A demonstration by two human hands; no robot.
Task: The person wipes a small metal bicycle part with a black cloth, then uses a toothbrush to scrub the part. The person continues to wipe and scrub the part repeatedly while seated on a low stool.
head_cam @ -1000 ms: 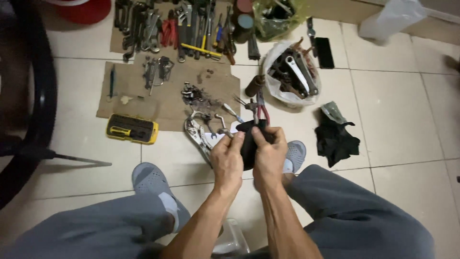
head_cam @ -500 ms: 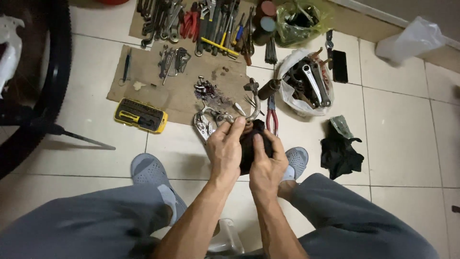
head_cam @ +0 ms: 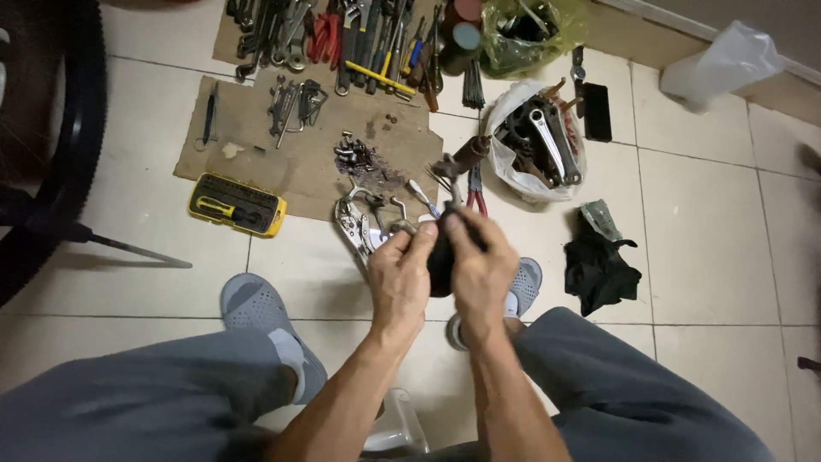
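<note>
Two hands meet on one small dark object (head_cam: 440, 257), held in the air above the tiled floor (head_cam: 710, 222), between the knees and just in front of the locking pliers (head_cam: 357, 229). What the object is cannot be told; it looks like a dark lump, perhaps rubber or cloth. The left hand (head_cam: 400, 275) curls its fingers closed around the object's left side, thumb pressing on top. The right hand (head_cam: 481, 267) wraps the other side, fingers folded tight over it.

To work it well, a firm pinch near the top with both thumbs and a steady grip below would seem best, keeping it over the lap so that nothing dropped rolls away.

Just past the hands lie red-handled pliers (head_cam: 475, 190) and a pile of small bolts (head_cam: 359, 159) on a sheet of cardboard (head_cam: 256, 162). A yellow bit case (head_cam: 237, 204) sits to the left, a white bag of metal parts (head_cam: 537, 141) and a black rag (head_cam: 599, 269) to the right.
</note>
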